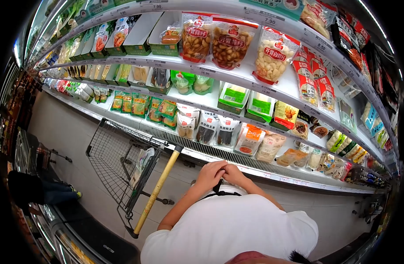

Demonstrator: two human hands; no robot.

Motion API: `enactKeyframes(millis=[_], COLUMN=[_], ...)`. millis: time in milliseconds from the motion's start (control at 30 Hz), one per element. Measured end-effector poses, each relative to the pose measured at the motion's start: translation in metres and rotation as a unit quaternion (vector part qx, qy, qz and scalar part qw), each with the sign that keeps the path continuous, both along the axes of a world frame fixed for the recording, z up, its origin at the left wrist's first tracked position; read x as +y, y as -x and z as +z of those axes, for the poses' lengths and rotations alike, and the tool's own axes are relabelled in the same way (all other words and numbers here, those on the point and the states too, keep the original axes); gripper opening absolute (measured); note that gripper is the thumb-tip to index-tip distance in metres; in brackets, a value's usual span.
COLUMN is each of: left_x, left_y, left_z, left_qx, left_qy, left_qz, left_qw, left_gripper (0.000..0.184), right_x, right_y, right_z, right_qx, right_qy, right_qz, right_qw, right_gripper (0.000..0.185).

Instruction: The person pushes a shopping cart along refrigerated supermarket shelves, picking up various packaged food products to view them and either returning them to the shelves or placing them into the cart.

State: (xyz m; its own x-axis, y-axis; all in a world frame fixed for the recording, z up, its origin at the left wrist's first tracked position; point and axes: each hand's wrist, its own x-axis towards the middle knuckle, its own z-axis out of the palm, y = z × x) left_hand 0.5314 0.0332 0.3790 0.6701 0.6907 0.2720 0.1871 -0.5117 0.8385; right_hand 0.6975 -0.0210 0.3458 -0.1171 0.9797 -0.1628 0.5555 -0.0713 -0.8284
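My left hand (211,174) and my right hand (232,173) are drawn together in front of my waist, fingers curled in and touching each other. Whatever may lie between them is hidden. A black strap (218,187) runs just below, over my white shirt (237,224). Left of my hands stands a shopping cart (109,154) with a worn yellow handle (158,191); neither hand touches it. Inside the cart lies a clear plastic package (142,165). Beyond my hands, white-and-orange bags (248,140) and black-and-white bags (206,127) stand on the lowest shelf.
Refrigerated shelves (237,72) curve across the view, holding peanut bags (233,42), a white-bean bag (276,55) and green packs (233,96). At left, another person (56,191) stands near a low case (92,237). Tiled floor (65,132) surrounds the cart.
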Motion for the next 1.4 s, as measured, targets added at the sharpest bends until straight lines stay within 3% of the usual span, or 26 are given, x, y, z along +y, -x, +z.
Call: enactKeyframes(millis=[200,400,1400], left_x=[0.001,0.003,-0.005], left_y=[-0.006,-0.011,-0.001], left_z=[-0.006,0.005,-0.001], left_qx=[-0.001,0.012,-0.018], left_qy=[-0.016,-0.010,-0.021], left_qz=[-0.003,-0.014,0.012], left_qw=[1.000,1.000,1.000], left_gripper=[0.033,0.032,0.035], right_x=[0.002,0.000,-0.002], right_y=[-0.004,-0.006,-0.001], right_z=[-0.022,0.005,0.004], right_qx=[-0.011,0.019,0.009], right_qy=[-0.001,0.010,0.005], right_qz=[0.016,0.000,0.018], right_qw=[1.000,1.000,1.000], right_gripper=[0.024,0.025,0.025])
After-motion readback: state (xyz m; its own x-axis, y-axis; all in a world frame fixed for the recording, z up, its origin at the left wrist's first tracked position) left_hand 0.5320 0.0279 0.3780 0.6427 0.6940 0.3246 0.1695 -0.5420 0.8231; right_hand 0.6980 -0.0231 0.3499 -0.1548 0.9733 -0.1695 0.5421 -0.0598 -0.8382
